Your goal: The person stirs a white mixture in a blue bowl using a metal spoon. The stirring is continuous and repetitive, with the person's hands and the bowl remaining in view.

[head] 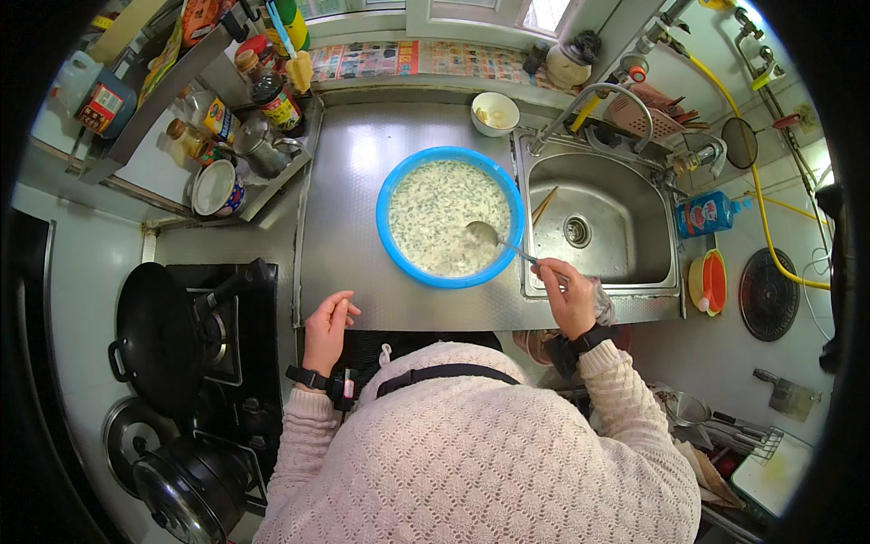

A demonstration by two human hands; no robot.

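Observation:
A blue plastic basin (385, 250) stands on the metal counter, filled with a pale batter-like mixture (442, 211) flecked with green bits. My right hand (569, 292) grips the handle of a metal spoon (520, 251), and the spoon's bowl rests at the mixture's surface, right of the middle. Nothing is in my left hand (329, 326); it hovers by the counter's front edge, to the left of the basin, with its fingers loosely bent and partly apart.
Right of the basin is a steel sink (598, 204) with chopsticks (545, 206) in it. A white bowl (495, 114) sits behind. On the left, a black wok (160, 333) covers part of the gas stove (262, 367), below a shelf of bottles (272, 98) and a metal pot (258, 147).

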